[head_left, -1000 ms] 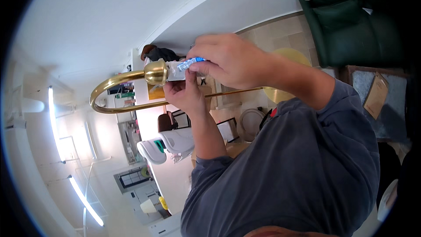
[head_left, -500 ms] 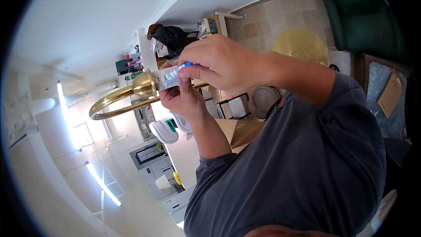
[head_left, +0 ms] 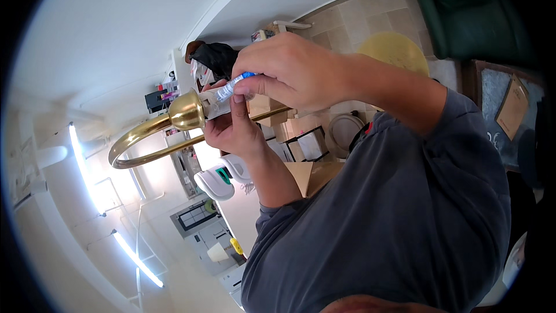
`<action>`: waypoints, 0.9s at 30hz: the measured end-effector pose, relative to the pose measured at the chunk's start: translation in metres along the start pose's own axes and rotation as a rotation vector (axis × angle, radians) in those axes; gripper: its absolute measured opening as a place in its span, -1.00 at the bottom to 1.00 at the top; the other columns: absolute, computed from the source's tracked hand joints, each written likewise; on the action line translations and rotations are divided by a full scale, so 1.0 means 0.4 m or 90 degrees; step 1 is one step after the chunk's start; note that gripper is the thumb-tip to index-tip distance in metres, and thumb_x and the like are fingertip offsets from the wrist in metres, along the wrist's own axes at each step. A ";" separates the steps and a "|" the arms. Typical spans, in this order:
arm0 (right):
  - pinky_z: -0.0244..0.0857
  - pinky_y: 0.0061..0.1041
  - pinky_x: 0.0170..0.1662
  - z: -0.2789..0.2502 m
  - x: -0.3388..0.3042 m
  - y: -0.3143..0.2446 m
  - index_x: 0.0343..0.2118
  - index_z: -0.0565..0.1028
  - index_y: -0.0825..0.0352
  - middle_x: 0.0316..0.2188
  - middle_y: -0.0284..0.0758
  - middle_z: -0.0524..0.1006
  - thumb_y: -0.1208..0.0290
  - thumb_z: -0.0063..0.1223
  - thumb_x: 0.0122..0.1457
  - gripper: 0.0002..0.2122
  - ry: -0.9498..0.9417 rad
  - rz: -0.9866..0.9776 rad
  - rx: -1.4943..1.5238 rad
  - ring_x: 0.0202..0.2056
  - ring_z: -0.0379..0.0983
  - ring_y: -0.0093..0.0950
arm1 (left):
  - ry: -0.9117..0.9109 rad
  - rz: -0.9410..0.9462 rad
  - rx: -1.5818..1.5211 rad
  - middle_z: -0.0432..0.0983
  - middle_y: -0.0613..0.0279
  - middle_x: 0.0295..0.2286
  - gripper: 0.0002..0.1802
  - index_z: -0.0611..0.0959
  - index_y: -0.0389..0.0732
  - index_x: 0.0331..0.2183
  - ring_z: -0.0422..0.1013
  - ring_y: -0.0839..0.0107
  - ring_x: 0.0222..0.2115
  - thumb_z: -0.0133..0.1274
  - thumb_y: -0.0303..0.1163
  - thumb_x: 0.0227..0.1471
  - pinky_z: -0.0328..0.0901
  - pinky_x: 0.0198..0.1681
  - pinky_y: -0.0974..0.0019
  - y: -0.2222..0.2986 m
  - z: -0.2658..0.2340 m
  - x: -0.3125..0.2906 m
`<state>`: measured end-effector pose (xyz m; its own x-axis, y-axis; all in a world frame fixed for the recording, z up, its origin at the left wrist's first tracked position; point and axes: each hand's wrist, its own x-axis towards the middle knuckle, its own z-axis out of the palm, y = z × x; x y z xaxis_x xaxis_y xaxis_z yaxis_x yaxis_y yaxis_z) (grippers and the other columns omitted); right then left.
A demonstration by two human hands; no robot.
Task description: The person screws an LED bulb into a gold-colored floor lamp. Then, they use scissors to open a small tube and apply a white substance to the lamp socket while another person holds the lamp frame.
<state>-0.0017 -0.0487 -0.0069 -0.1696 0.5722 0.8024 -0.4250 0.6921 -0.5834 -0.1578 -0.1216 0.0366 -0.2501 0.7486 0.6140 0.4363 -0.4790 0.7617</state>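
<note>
In my right hand, thumb and fingertips pinch a slim blue-and-white packet, tilted across the white ridged lamp socket; I can't tell if they touch. My left hand grips that socket, fingers curled behind, thumb raised on its right. The socket sits just right of the brass bell-shaped cup ending the curved brass tube. Far left, 2 fluorescent tubes glow.

Bright glare from tube lights at left, black corners
</note>
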 end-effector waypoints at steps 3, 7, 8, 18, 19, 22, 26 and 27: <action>0.32 -0.28 -0.30 -0.002 -0.003 -0.004 -0.29 0.52 0.41 -0.43 -0.17 0.51 0.42 0.05 0.22 -0.85 0.001 0.001 -0.020 -0.37 0.45 -0.14 | 0.019 -0.020 -0.034 0.52 -0.07 -0.13 -0.42 0.45 -0.47 0.02 0.47 0.27 -0.12 0.26 -0.69 -0.07 0.44 -0.01 0.25 0.001 -0.001 0.001; 0.31 -0.28 -0.30 0.002 -0.005 -0.010 -0.29 0.52 0.41 -0.42 -0.16 0.51 0.41 0.05 0.22 -0.85 0.010 -0.015 -0.038 -0.38 0.44 -0.13 | 0.005 -0.008 -0.014 0.52 -0.07 -0.12 -0.38 0.44 -0.46 0.05 0.47 0.27 -0.11 0.27 -0.70 -0.08 0.43 -0.01 0.25 -0.005 -0.021 0.005; 0.31 -0.28 -0.31 0.001 -0.004 -0.010 -0.29 0.52 0.42 -0.42 -0.16 0.51 0.41 0.05 0.21 -0.85 0.010 -0.017 -0.041 -0.38 0.44 -0.13 | 0.002 -0.004 -0.009 0.52 -0.06 -0.12 -0.38 0.44 -0.45 0.05 0.47 0.28 -0.12 0.27 -0.70 -0.09 0.42 -0.01 0.25 -0.006 -0.023 0.008; 0.30 -0.30 -0.35 0.010 -0.006 -0.018 -0.31 0.49 0.46 -0.44 -0.14 0.48 0.51 0.13 0.14 -0.88 0.042 -0.027 -0.011 -0.42 0.42 -0.12 | -0.035 0.012 -0.005 0.52 -0.08 -0.11 -0.40 0.46 -0.46 0.04 0.47 0.26 -0.09 0.28 -0.66 -0.07 0.36 0.06 0.19 -0.009 -0.037 0.016; 0.30 -0.30 -0.36 0.012 -0.006 -0.017 -0.31 0.49 0.47 -0.44 -0.13 0.48 0.52 0.13 0.14 -0.87 0.045 -0.031 -0.011 -0.42 0.42 -0.12 | -0.038 0.015 -0.004 0.52 -0.08 -0.11 -0.40 0.46 -0.45 0.04 0.47 0.26 -0.09 0.27 -0.67 -0.07 0.36 0.05 0.19 -0.011 -0.040 0.018; 0.30 -0.31 -0.37 0.020 -0.009 -0.013 -0.30 0.49 0.48 -0.44 -0.12 0.47 0.54 0.14 0.12 -0.86 0.056 -0.038 -0.006 -0.43 0.41 -0.12 | -0.041 0.016 -0.005 0.52 -0.07 -0.12 -0.41 0.46 -0.44 0.05 0.47 0.27 -0.11 0.26 -0.68 -0.06 0.37 0.03 0.23 -0.010 -0.043 0.017; 0.28 -0.30 -0.38 0.025 -0.014 -0.009 -0.28 0.49 0.49 -0.44 -0.13 0.46 0.55 0.14 0.11 -0.85 0.067 -0.035 -0.002 -0.44 0.40 -0.11 | -0.055 0.031 -0.004 0.52 -0.06 -0.13 -0.41 0.45 -0.43 0.05 0.47 0.28 -0.11 0.25 -0.68 -0.05 0.38 0.02 0.23 -0.017 -0.048 0.020; 0.29 -0.29 -0.38 0.026 -0.015 -0.008 -0.29 0.50 0.47 -0.45 -0.13 0.47 0.52 0.14 0.12 -0.85 0.067 -0.024 -0.008 -0.44 0.41 -0.12 | -0.058 0.033 -0.003 0.52 -0.06 -0.13 -0.41 0.45 -0.43 0.05 0.47 0.28 -0.11 0.25 -0.68 -0.05 0.38 0.03 0.23 -0.017 -0.049 0.019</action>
<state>-0.0085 -0.0592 -0.0085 -0.0591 0.5884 0.8064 -0.4185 0.7188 -0.5552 -0.1796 -0.1216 0.0404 -0.1475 0.7612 0.6315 0.4423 -0.5203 0.7305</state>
